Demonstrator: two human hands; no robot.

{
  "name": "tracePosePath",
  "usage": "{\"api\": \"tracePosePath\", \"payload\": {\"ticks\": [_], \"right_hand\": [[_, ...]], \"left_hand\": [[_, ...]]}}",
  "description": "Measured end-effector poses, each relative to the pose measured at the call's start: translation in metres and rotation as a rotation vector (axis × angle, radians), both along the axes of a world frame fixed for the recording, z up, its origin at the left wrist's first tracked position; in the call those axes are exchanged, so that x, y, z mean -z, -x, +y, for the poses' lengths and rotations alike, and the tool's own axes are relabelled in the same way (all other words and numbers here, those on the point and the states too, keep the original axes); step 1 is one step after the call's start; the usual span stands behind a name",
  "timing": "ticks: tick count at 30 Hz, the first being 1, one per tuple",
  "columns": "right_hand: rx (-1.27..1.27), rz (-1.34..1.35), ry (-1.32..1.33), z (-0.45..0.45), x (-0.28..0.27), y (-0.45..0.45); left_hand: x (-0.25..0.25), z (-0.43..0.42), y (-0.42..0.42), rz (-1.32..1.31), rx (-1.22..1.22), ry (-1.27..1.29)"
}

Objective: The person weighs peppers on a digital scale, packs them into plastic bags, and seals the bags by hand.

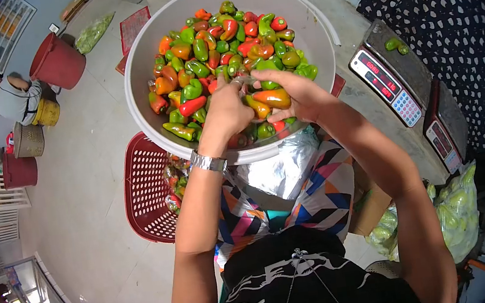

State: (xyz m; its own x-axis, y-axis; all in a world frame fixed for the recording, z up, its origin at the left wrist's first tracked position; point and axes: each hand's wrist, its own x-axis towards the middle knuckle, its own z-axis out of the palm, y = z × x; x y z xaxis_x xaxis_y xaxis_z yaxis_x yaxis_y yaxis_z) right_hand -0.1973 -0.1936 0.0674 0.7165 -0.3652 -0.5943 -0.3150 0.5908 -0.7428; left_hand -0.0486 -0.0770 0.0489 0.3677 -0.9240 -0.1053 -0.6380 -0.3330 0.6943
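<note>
A large pale grey tub (137,73) in front of me holds many red, green and orange peppers (199,49). Over the near part of the pile, both hands are close together around what looks like a thin clear plastic bag (249,82), shiny between the fingertips. My left hand (227,110), with a metal watch on the wrist, is closed, its fingertips at the bag's upper edge. My right hand (299,93) curls around the other side, beside an orange pepper (272,97). Whether that pepper is inside the film is hard to make out.
Below the tub's left side stands a dark red perforated basket (143,191) with bagged peppers (173,187). To the right are two digital scales (384,82) (442,142) and bags of green produce (457,216). A person (18,100) is at the far left, near red buckets (59,62).
</note>
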Motion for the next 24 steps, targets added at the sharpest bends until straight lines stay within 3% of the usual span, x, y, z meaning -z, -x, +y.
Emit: {"api": "tracePosePath", "payload": {"ticks": [6, 9, 12, 15, 16, 19, 20, 23, 24], "right_hand": [[-0.043, 0.123, 0.324, 0.000, 0.005, -0.001], [-0.081, 0.081, 0.633, 0.003, 0.006, 0.000], [0.187, 0.044, 0.855, 0.006, 0.027, -0.007], [0.258, -0.230, 0.468, -0.001, 0.038, -0.010], [0.345, -0.278, 0.084, -0.007, 0.036, -0.010], [0.650, -0.192, 0.114, -0.002, 0.025, -0.011], [0.608, -0.171, 0.170, -0.002, 0.024, -0.009], [0.095, 0.050, 0.837, -0.019, 0.054, 0.006], [-0.049, 0.235, 0.991, -0.004, 0.016, 0.012]], "left_hand": [[0.014, -0.011, -0.007, 0.084, 0.017, 0.014], [0.013, -0.010, 0.003, 0.090, -0.050, 0.027], [0.011, -0.011, 0.024, 0.181, -0.033, 0.048], [0.010, -0.009, 0.039, -0.011, -0.055, 0.144], [0.008, -0.010, 0.038, 0.024, -0.046, 0.141], [-0.006, -0.013, 0.033, 0.104, -0.039, 0.133], [-0.012, -0.014, 0.030, 0.107, -0.053, 0.133], [-0.008, -0.021, 0.013, 0.068, -0.046, 0.234], [-0.012, -0.023, 0.010, 0.020, -0.037, 0.224]]}}
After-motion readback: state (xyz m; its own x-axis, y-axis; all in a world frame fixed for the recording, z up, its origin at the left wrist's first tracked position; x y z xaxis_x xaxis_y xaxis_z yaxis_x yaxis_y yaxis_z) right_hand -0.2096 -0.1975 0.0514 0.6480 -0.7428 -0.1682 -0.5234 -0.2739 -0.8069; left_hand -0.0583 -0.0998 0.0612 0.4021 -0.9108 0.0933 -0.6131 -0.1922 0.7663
